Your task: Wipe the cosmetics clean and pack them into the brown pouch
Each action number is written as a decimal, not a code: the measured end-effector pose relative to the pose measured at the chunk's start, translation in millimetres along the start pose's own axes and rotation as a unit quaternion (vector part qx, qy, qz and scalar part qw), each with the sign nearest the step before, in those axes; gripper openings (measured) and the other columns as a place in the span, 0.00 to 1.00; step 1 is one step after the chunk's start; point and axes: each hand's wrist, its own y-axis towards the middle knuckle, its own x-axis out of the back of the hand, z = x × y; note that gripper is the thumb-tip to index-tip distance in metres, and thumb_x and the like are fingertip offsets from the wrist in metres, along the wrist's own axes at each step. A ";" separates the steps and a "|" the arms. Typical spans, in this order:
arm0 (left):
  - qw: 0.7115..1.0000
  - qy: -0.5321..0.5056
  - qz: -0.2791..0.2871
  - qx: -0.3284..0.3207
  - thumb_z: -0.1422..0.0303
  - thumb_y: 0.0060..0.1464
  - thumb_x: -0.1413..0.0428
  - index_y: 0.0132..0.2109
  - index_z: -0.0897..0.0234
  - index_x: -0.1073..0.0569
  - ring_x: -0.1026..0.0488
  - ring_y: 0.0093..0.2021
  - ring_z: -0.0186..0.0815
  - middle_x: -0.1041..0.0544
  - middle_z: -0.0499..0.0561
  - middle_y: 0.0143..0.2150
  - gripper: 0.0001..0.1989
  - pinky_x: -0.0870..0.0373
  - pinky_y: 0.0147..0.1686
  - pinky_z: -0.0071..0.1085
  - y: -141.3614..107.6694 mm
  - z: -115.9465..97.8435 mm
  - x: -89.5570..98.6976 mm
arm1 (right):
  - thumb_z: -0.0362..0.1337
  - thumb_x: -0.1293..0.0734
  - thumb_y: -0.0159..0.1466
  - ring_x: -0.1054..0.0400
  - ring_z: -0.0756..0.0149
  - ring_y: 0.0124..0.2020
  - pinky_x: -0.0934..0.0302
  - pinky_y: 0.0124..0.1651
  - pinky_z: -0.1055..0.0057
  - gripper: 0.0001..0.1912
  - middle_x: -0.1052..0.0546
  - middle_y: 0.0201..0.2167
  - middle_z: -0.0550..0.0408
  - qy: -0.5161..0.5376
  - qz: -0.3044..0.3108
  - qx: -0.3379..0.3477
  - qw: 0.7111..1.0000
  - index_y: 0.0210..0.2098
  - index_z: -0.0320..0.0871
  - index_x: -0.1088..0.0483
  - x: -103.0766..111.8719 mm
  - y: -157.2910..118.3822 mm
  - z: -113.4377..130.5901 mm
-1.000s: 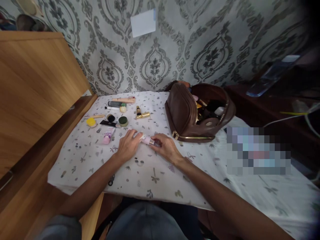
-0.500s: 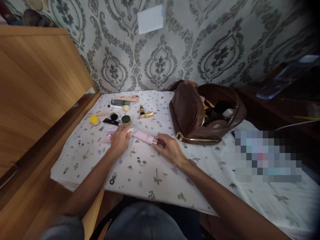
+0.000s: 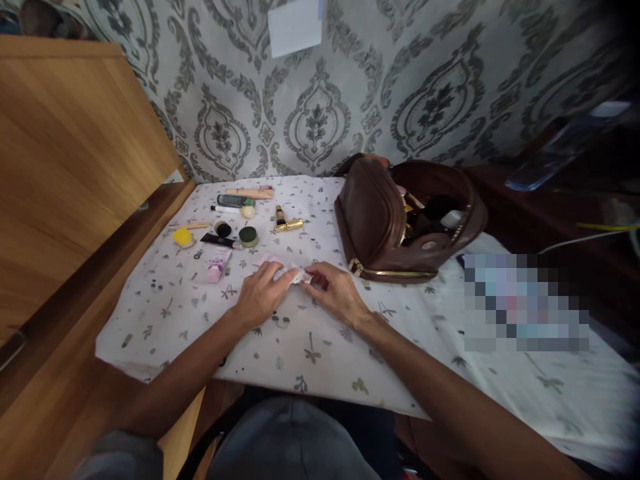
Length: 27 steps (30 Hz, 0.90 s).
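Observation:
A pale pink cosmetic tube [image 3: 270, 259] lies between my two hands, its middle hidden by my left hand. My left hand [image 3: 261, 293] is closed around it, pressing a crumpled white tissue [image 3: 297, 277] near the silver cap. The fingers of my right hand [image 3: 336, 293] pinch the cap end. To the left of my hands rests a smaller pink and purple tube [image 3: 218, 265]. Beyond lie a black tube [image 3: 220, 240], a dark green-lidded jar [image 3: 248, 236], a round black item [image 3: 223, 229] and a yellow-lidded jar [image 3: 183, 237].
A brown leather bag [image 3: 370, 220] stands unzipped on the right with items inside. Gold-capped cosmetics [image 3: 289, 225] and a dark grey tube [image 3: 234, 201] lie toward the wall. A wooden panel [image 3: 85, 127] rises on the left. The patterned cloth [image 3: 280, 353] covers the table.
My left hand has slid right along the tube with the tissue, from its far end toward the cap. The smaller pink tube is now uncovered. My right hand stays at the cap end.

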 end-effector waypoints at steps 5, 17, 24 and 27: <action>1.000 0.019 0.012 0.020 0.68 0.67 0.55 0.57 0.56 0.28 0.30 0.49 0.39 0.29 0.56 0.47 0.17 0.29 0.38 0.29 -0.8 3.2 -2.5 | 0.35 0.31 0.58 0.32 0.67 0.28 0.37 0.34 0.71 0.07 0.24 0.30 0.56 -0.007 -0.001 0.011 1.000 0.38 0.43 0.26 0.0 0.4 -1.5; 0.986 -0.021 0.048 0.159 0.64 0.67 0.54 0.56 0.57 0.27 0.29 0.48 0.41 0.28 0.55 0.46 0.16 0.30 0.39 0.33 3.8 24.5 1.0 | 0.35 0.30 0.58 0.33 0.66 0.31 0.38 0.36 0.70 0.09 0.26 0.32 0.55 -0.027 0.020 0.027 0.999 0.39 0.44 0.26 0.4 0.3 -5.3; 0.979 -0.022 0.043 0.198 0.65 0.66 0.53 0.55 0.58 0.26 0.28 0.47 0.42 0.26 0.54 0.46 0.15 0.31 0.43 0.35 2.1 34.6 0.0 | 0.33 0.29 0.56 0.30 0.61 0.39 0.35 0.42 0.66 0.22 0.25 0.40 0.52 -0.031 0.032 0.046 0.998 0.50 0.45 0.30 -0.7 -2.4 -1.6; 0.975 -0.008 0.052 0.214 0.65 0.66 0.53 0.54 0.57 0.26 0.27 0.46 0.43 0.26 0.54 0.46 0.15 0.31 0.41 0.35 1.8 38.0 1.6 | 0.32 0.32 0.58 0.29 0.61 0.40 0.35 0.42 0.66 0.17 0.24 0.40 0.52 -0.031 0.023 0.050 0.998 0.47 0.45 0.30 -0.9 -3.4 0.2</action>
